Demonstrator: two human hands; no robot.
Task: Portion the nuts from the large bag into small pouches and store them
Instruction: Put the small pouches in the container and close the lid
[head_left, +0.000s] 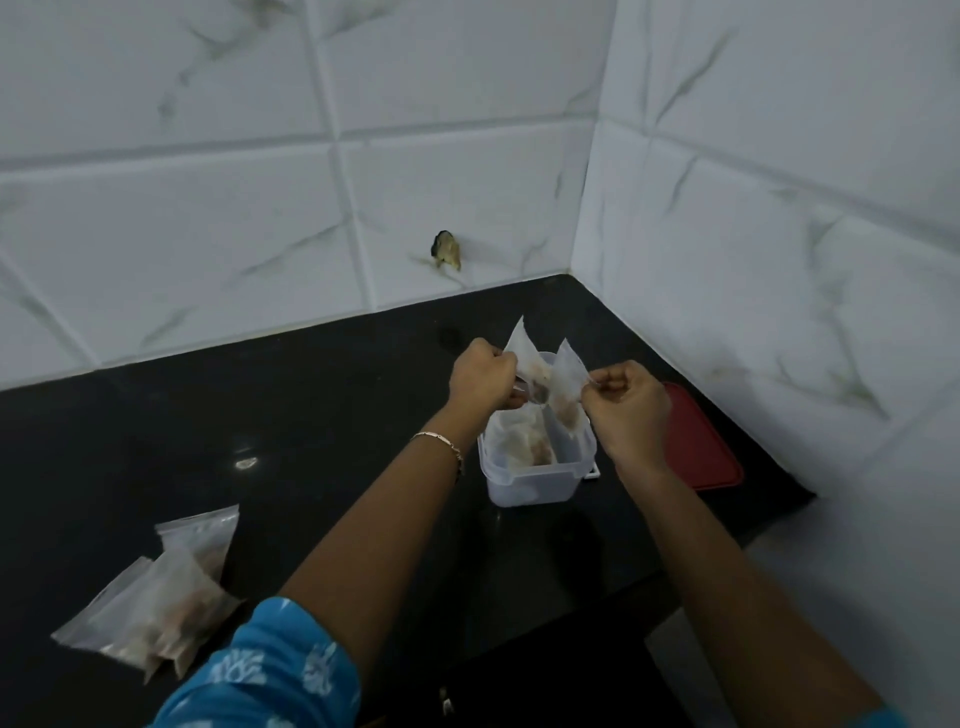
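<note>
Black glossy bench (270, 415) set into a corner of white marble-veined wall tiles (208, 218). Small dark hole (445, 250) broken in the back wall, just above the bench edge. Pale floor (810, 597) at lower right.

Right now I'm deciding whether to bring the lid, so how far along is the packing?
Done: pouches already sit inside the clear container. In hand: both hands hold a nut pouch above it. Left: the pouch pile on the counter, then the red lid.
</note>
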